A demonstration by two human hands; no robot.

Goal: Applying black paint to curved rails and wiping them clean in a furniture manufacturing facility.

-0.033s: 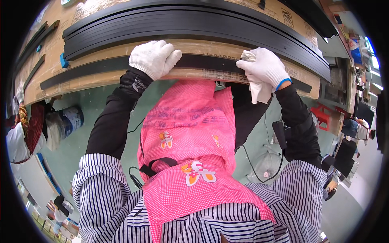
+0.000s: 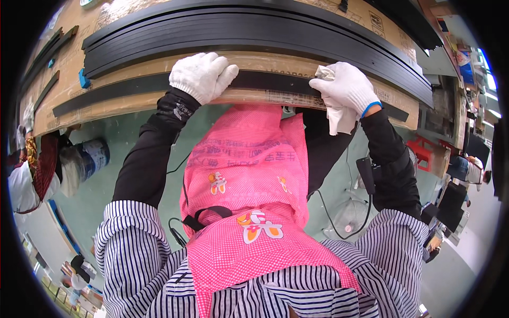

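A long, narrow black strip (image 2: 265, 80) lies along the near edge of the cardboard-covered table. My left hand (image 2: 202, 78), in a white knit glove, is closed over the strip left of its middle, fingers curled; the fingertips' undersides are hidden. Toward the strip's right part, my right hand (image 2: 345, 87), gloved in white with a blue cuff edge, grips a crumpled white cloth (image 2: 340, 121). The cloth hangs down over the table edge, and part of it shows above the thumb. Whether it touches the strip beneath the hand is hidden.
Beyond the strip lies a wide row of long black profiles (image 2: 254, 33). A small blue block (image 2: 84, 79) sits at their left end. More black strips (image 2: 47, 58) lie far left, near a co-worker's gloved hand (image 2: 28, 116). A red stool (image 2: 420, 153) stands at right.
My hands, the cloth and the strip show no visible movement. At the left edge, the co-worker's gloved hand has shifted slightly away from me.
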